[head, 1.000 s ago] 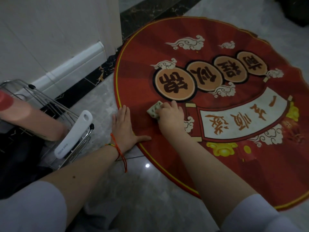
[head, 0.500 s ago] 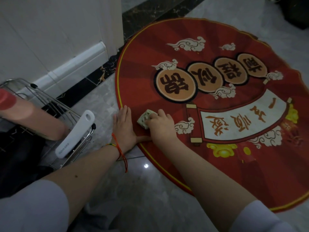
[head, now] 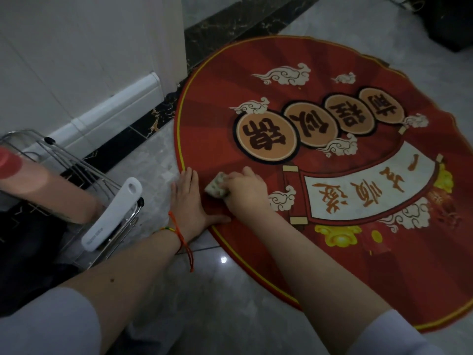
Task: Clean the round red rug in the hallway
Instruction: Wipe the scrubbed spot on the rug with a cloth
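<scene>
The round red rug (head: 320, 73) with orange circles, white clouds and a white scroll lies on the grey marble floor. A small pale patterned cloth (head: 216, 188) sits on the rug near its left edge, gripped by my right hand (head: 247, 193) and pressed down. Flat beside it, my left hand (head: 188, 203) rests with fingers straight on the rug's yellow-trimmed edge and the floor, thumb spread onto the rug. A red and yellow string bracelet circles my left wrist.
A metal wire rack (head: 76, 170) stands at the left with a white handle (head: 112, 216) leaning on it and a pink cylinder (head: 46, 190) lying across it. A white wall with a skirting board (head: 115, 111) runs behind. A dark object (head: 450, 19) sits top right.
My right hand has dragged the cloth leftward across the rug, from beside the scroll toward my left hand. The left hand has stayed planted.
</scene>
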`<action>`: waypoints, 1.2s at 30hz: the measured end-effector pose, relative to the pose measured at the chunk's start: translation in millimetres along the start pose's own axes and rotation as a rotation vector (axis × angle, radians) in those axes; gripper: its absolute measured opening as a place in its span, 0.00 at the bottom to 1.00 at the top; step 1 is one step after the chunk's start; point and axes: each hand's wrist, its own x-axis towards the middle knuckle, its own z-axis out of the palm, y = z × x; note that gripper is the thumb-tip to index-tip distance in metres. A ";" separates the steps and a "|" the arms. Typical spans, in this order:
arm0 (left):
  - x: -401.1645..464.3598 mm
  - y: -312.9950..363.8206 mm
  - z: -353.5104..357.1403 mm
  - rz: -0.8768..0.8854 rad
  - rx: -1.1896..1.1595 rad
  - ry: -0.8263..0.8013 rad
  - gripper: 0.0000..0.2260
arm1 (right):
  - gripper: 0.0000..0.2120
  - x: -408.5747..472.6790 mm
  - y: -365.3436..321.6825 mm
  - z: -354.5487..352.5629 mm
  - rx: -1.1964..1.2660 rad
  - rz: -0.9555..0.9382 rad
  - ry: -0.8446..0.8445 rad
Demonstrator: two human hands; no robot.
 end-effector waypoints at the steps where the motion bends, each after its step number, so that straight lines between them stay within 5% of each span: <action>1: 0.5 -0.2 1.0 -0.002 0.016 0.015 0.66 | 0.16 7.7 4.9 -1.9 -0.014 0.075 0.060; 6: 0.6 -0.8 1.8 -0.008 0.024 0.034 0.66 | 0.13 29.2 8.5 5.1 -0.050 0.285 0.063; 11: 1.5 -3.6 3.3 -0.004 0.010 0.024 0.70 | 0.15 36.1 -13.6 -6.9 -0.106 0.117 -0.003; 14: 0.7 -2.8 3.6 0.009 0.005 0.057 0.61 | 0.13 24.4 -37.1 3.1 -0.083 -0.064 0.017; 23: 3.0 -4.1 -0.6 0.001 -0.004 0.015 0.60 | 0.14 -5.2 -21.7 -3.1 0.027 -0.134 -0.172; 31: -7.2 9.9 -4.6 -0.051 0.067 0.010 0.56 | 0.18 -9.6 -23.3 -27.1 0.074 0.006 -0.355; 36: -20.5 9.9 3.5 -0.084 0.064 0.078 0.52 | 0.15 -7.4 -31.3 -37.8 0.411 0.157 0.031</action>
